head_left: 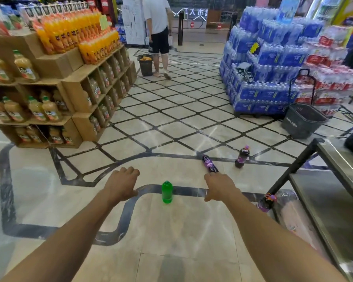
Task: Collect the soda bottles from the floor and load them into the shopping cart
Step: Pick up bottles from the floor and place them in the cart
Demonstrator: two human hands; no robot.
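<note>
With our left hand (121,184) and right hand (220,186) loosely curled and empty, we should wrap 1 round the upright green bottle (167,192).

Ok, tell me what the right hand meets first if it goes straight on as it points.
Probably the lying purple bottle, just beyond the right hand; depth is unclear, so the hand may pass above it.

My left hand (121,185) and right hand (220,187), both bare, on forearms bare along their whole visible length.
</note>
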